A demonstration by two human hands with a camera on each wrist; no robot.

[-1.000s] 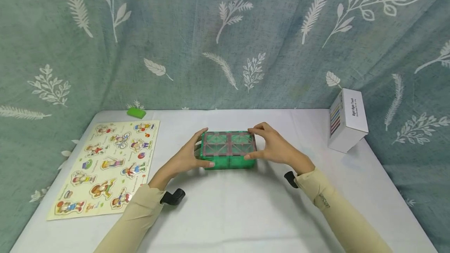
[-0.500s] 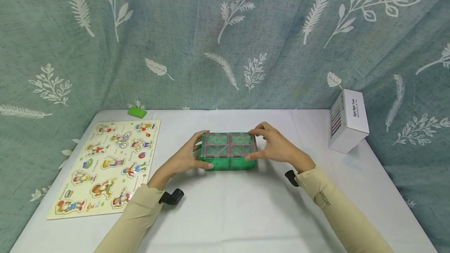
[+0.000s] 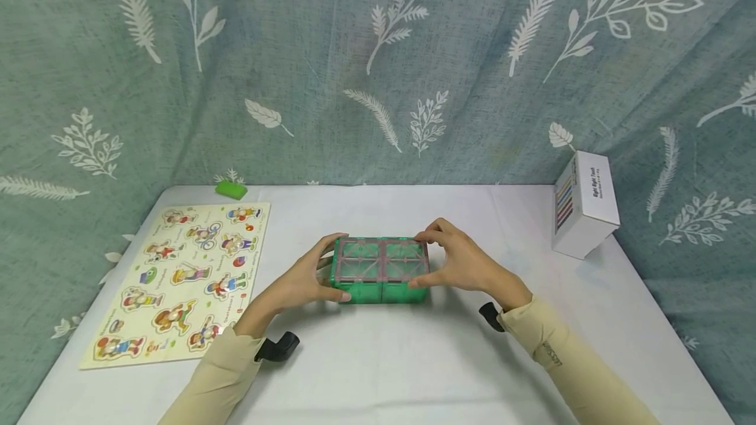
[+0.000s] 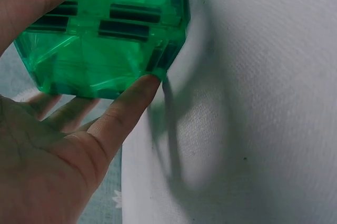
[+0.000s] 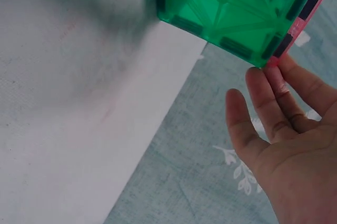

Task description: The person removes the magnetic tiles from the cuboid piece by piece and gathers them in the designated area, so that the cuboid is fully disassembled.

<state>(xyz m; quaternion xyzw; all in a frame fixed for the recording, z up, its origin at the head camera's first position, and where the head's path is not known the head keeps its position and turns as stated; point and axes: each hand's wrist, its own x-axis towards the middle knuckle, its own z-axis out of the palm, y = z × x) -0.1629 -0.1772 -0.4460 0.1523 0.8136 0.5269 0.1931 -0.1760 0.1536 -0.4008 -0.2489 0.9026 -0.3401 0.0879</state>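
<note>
A rectangular box of translucent magnetic tiles (image 3: 380, 292) is between both hands in the head view, green at the sides with pinkish tiles across the top. My left hand (image 3: 298, 281) grips its left end, thumb on the near side and fingers behind. The right hand (image 3: 463, 264) pinches the right end, with the thumb at the near top edge and a fingertip at the far corner. Dark magnet strips show inside the green walls (image 4: 113, 50) in the left wrist view. In the right wrist view, fingers (image 5: 263, 97) meet the pink edge (image 5: 300, 21). Whether the box touches the table, I cannot tell.
A picture puzzle board (image 3: 177, 281) lies on the left of the white table (image 3: 390, 372). A small green block (image 3: 231, 189) sits by the back edge. At back right stands a white box (image 3: 585, 205). Leaf-patterned cloth (image 3: 307, 51) hangs behind.
Both hands have drawn the magnetic-tile box a little toward the person and slightly left, mostly in the last half second. Their hold on it looks the same.
</note>
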